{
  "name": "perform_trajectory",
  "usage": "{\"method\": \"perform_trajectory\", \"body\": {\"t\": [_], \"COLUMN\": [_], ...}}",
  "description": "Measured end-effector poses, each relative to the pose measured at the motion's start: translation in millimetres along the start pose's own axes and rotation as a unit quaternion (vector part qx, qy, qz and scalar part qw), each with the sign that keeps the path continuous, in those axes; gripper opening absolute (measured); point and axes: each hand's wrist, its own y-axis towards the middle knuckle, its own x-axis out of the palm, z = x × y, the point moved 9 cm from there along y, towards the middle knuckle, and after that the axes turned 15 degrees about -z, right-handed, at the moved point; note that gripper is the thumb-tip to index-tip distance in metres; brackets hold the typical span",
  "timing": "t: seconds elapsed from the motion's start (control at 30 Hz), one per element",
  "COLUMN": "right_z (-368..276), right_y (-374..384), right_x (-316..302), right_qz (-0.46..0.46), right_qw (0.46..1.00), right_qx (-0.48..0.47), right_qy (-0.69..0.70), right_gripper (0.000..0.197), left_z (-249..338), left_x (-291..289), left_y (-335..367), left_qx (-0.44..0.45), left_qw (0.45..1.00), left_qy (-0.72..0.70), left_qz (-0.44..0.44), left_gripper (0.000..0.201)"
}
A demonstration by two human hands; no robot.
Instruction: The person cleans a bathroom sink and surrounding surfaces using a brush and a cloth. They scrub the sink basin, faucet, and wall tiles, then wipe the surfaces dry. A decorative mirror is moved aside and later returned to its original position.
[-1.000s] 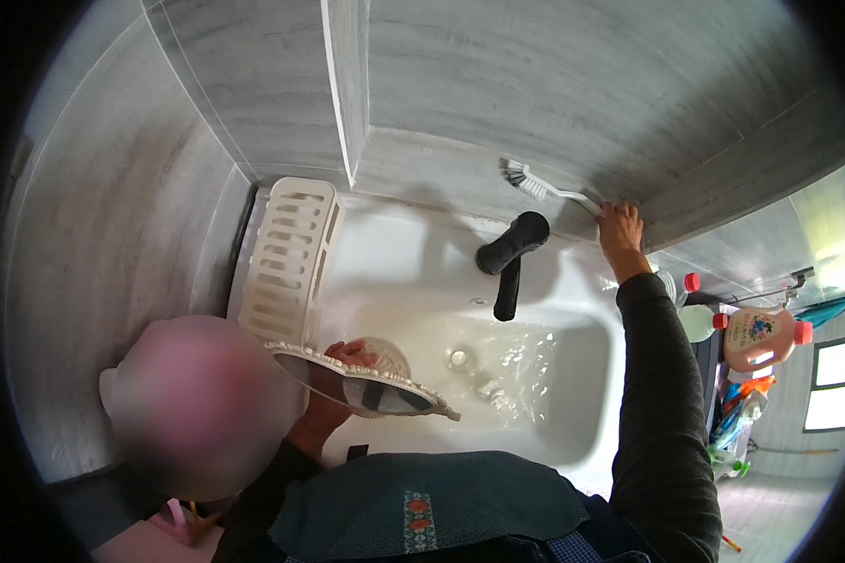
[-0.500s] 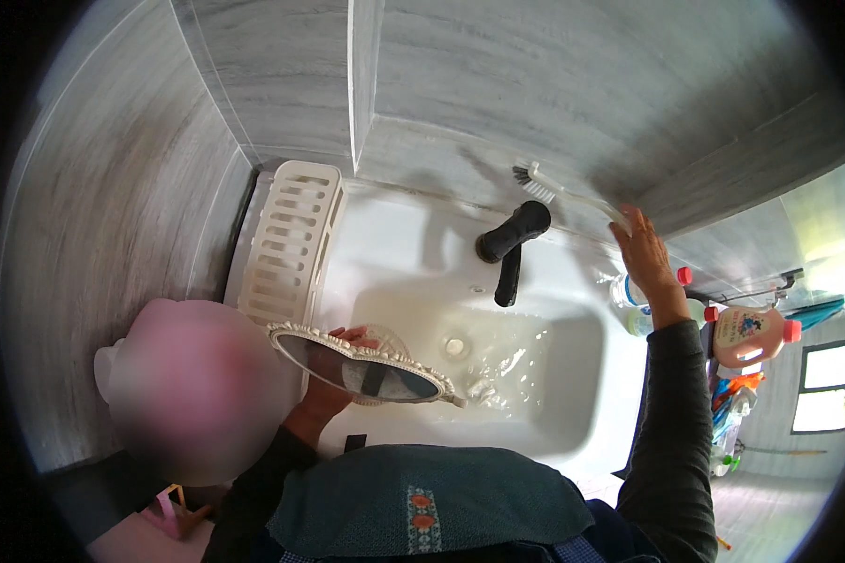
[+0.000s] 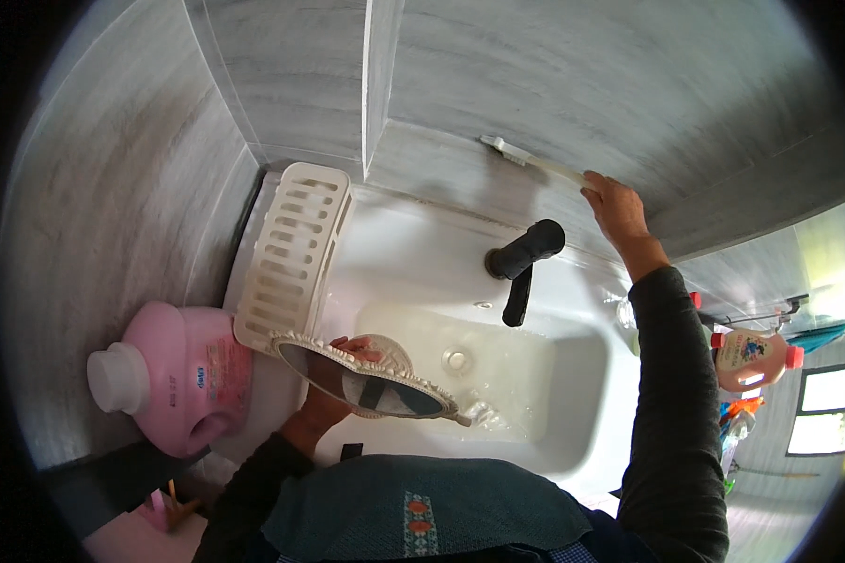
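Observation:
In my left hand (image 3: 323,405) is an oval mirror (image 3: 399,394) with an ornate cream frame, tilted over the near left of the white basin (image 3: 573,413). My fingers show behind its upper rim, beside a round, lace-patterned cream part (image 3: 385,351). My right hand (image 3: 618,211) grips the end of a pale-handled scrubbing brush (image 3: 545,167). That brush is raised near the grey wall, beyond the black faucet (image 3: 526,251), its head pointing left. Shallow water lies in the basin around the drain (image 3: 457,360).
A slotted cream basket (image 3: 291,253) stands on the basin's left side, with a large pink jug (image 3: 192,375) nearer me. At right, past my forearm, is a peach bottle with a red cap (image 3: 749,359). Grey walls (image 3: 573,84) enclose the far and left sides.
My right hand has moved up and left with the brush, whose bristles have turned away from view. The mirror stays in my left hand, nearly where it was. The view has shifted slightly.

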Motion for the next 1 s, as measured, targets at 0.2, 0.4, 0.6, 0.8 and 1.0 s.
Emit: {"method": "perform_trajectory", "body": {"t": [0.2,0.4,0.6,0.8,1.0], "right_z": [-66,-131,-148,-151,-162], "right_y": [30,67,67,75,48], "right_x": [-14,-11,-62,-28,-39], "right_qz": [-0.008,-0.038,-0.035,-0.041,-0.08], "right_qw": [0.996,0.99,0.992,0.983,0.98], "right_qx": [-0.088,-0.134,-0.119,-0.119,-0.178], "right_qy": [-0.004,-0.004,-0.031,-0.134,-0.045], "right_gripper": [0.024,0.022,0.026,0.023,0.027], "left_z": [-2,-11,-6,-4,0], "left_x": [2,6,2,6,0], "left_y": [-2,-6,-6,-3,-5], "left_qx": [-0.013,-0.023,-0.024,0.009,0.009], "left_qw": [0.999,0.999,1.0,1.0,1.0], "left_qy": [0.034,0.027,0.016,-0.018,0.016], "left_qz": [-0.012,0.002,0.004,0.001,-0.008], "left_gripper": [0.044,0.039,0.042,0.052,0.053]}}
